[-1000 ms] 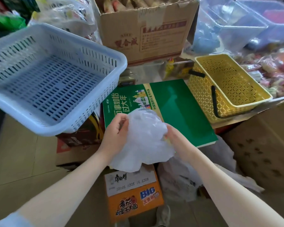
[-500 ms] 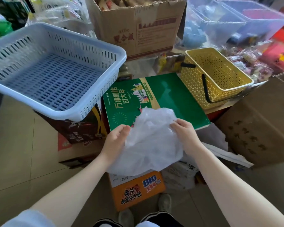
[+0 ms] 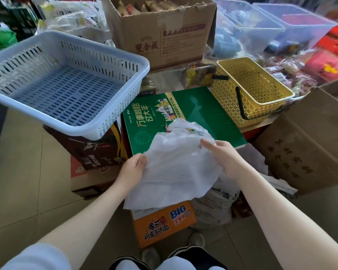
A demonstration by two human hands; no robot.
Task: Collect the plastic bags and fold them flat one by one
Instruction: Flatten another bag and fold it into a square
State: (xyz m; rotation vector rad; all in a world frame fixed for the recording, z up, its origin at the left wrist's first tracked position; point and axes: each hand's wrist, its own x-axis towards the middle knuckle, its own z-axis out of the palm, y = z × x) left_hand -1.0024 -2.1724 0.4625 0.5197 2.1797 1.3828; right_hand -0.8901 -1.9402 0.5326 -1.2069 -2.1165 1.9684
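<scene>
left hand (image 3: 132, 168) pinches the near-left edge of the white plastic bag (image 3: 176, 168), thumb on top, fingers curled under; right hand (image 3: 220, 155) grips its upper right side, fingers bent into the film. bag hangs between the hands, far end over the near edge of the green box (image 3: 203, 112), apart from the blue basket (image 3: 66, 84) and yellow basket (image 3: 250, 90). progress: early, I'd say; bag is spread but crumpled, no crisp fold visible, more bags (image 3: 217, 203) lie below right, unfolded. long axis runs near-left to far-right, handles (image 3: 181, 126) pointing away from the person
</scene>
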